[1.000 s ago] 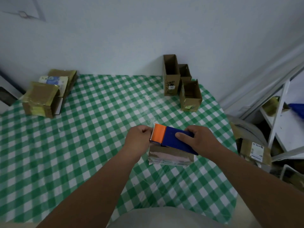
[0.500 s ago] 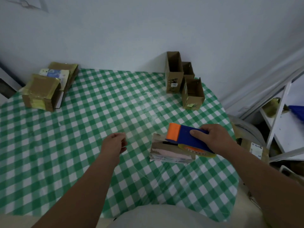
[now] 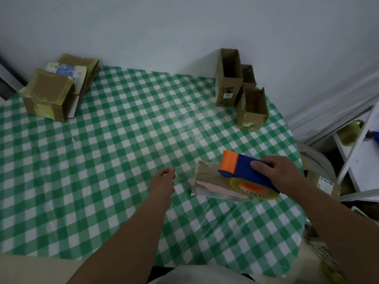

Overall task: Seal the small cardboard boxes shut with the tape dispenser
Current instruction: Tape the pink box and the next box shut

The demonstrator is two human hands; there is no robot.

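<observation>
Taped boxes (image 3: 48, 93): stacked at the far left of the checked surface (image 3: 114, 152)
Left hand (image 3: 162, 182): fingers loosely curled, pinching nothing I could make out
Small box (image 3: 211, 184): lying flat beside it
Right hand (image 3: 282, 174): closed round the tape dispenser (image 3: 244, 174), held over that box
Open boxes (image 3: 240, 89): upright by the wall

Green-and-white checked cloth (image 3: 114, 152) spread over the surface, wrinkled near the front edge. Plain pale wall (image 3: 164, 27) behind. White shelf frame (image 3: 356, 152) at far right, holding a yellowish item (image 3: 349, 131) too blurred to identify. Labelled parcel (image 3: 326, 183) on the floor beside the frame.
</observation>
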